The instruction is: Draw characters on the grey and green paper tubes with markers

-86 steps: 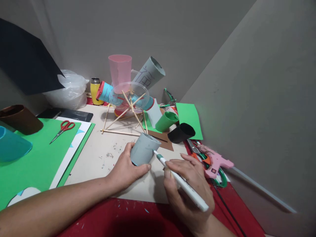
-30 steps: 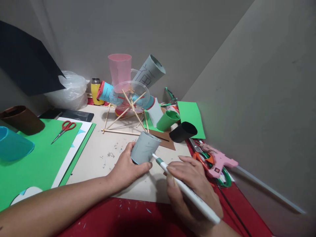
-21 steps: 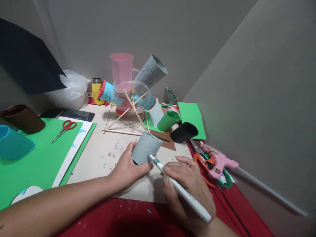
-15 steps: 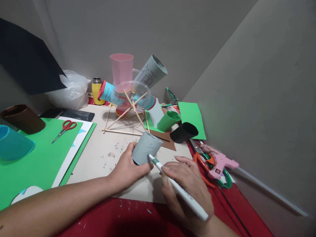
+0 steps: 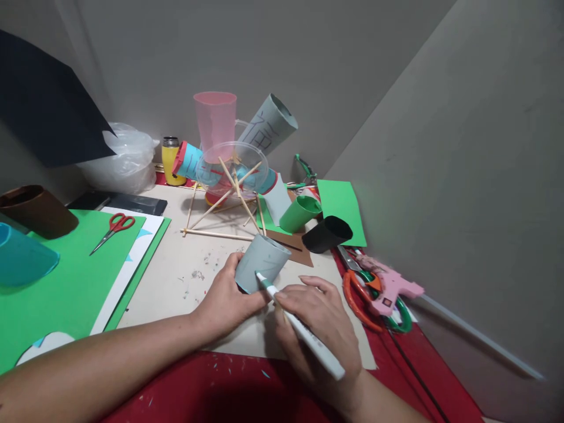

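My left hand (image 5: pixel 227 296) is wrapped round a grey paper tube (image 5: pixel 263 264) and holds it tilted above the board. In my right hand (image 5: pixel 319 329) is a white marker (image 5: pixel 308 341) with a green band, its tip at the tube's lower front surface. Faint strokes show on the tube near its right side. Behind it stands a model of wooden sticks (image 5: pixel 215 235) bearing a clear plastic disc (image 5: pixel 259 153), a pink tube (image 5: pixel 215 120) and a second grey tube (image 5: pixel 268 126) with a character drawn on it.
Right of the board lie a pink glue gun (image 5: pixel 394 288) and orange-handled scissors (image 5: pixel 356 299). A black tube (image 5: pixel 327 235) and a green tube (image 5: pixel 299 214) rest behind my hands. Red-handled scissors (image 5: pixel 117 226) lie on green sheets (image 5: pixel 66 299) at the left, near a blue tube (image 5: pixel 26 258).
My right hand and the marker have shifted left and slightly down across the grey tube. My left hand keeps its hold on the tube.
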`<state>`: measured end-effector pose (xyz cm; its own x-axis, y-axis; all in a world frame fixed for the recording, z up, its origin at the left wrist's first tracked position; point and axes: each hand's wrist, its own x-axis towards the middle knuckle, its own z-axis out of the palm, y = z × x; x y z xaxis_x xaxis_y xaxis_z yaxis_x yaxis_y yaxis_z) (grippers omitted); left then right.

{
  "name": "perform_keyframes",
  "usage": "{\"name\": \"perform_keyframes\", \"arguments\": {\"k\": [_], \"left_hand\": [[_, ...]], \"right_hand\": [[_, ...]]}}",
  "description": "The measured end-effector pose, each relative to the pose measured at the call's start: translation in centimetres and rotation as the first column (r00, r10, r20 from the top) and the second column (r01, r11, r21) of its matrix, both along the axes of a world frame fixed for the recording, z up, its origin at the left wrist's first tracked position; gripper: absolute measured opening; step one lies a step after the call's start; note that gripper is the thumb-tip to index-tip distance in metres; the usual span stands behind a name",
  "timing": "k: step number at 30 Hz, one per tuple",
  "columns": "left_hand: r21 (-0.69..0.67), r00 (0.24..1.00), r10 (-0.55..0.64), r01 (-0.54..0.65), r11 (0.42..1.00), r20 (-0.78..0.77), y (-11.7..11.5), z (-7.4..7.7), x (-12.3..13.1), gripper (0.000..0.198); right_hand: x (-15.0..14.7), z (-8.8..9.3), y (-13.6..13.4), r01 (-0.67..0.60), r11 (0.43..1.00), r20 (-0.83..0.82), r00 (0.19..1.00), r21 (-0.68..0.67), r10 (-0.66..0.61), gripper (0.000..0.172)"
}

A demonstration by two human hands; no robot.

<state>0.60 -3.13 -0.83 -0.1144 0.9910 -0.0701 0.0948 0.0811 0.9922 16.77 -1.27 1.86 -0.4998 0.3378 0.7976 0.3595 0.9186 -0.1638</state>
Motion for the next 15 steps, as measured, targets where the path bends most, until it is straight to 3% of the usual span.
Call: {"name": "perform_keyframes", "arguments": {"k": [4, 15], "left_hand": [[0.000, 1.000, 0.004, -0.004, 1.000, 0.017, 0.0, -0.1, -0.1, 0.054], [0.008, 0.997, -0.025, 0.024, 1.000, 0.077, 0.1, -0.2, -0.6, 0.052]], "right_hand": [[0.1, -0.2, 0.0, -0.039, 0.999, -0.012, 0.999, -0.022, 0.039, 0.026], [1.3, 0.0, 0.8, 0.015, 1.000, -0.110, 0.994, -0.005, -0.016, 0.024]]}}
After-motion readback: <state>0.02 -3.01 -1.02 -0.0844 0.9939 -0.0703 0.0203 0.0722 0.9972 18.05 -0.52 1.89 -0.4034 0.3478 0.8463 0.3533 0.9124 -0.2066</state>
